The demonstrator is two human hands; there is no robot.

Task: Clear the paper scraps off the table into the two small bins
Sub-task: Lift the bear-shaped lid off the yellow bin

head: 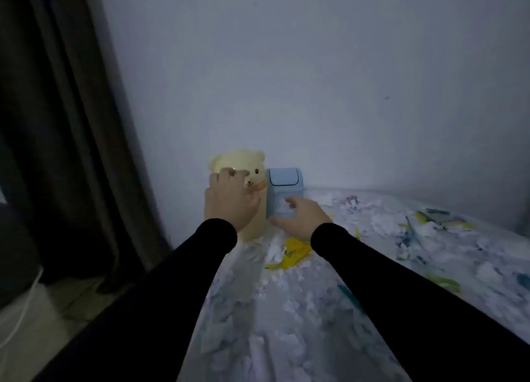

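Observation:
Two small bins stand side by side at the table's back left corner against the wall: a cream bear-shaped bin [246, 159] and a blue swing-lid bin [284, 179]. My left hand [229, 201] lies on the bear bin's front, with its fingers curled over the bear's face. My right hand [304, 216] holds the lower front of the blue bin, fingers wrapped round its side. White paper scraps [384, 223] cover the table [229, 310], mixed with coloured bits. A crumpled yellow scrap [295, 252] lies just in front of the bins, between my black sleeves.
A dark curtain [57, 123] hangs at the left beside the table edge, with floor [43, 324] below it. The plain wall [315, 80] closes off the back. Blue and yellow scraps [436, 218] lie thickest at the right. The light is dim.

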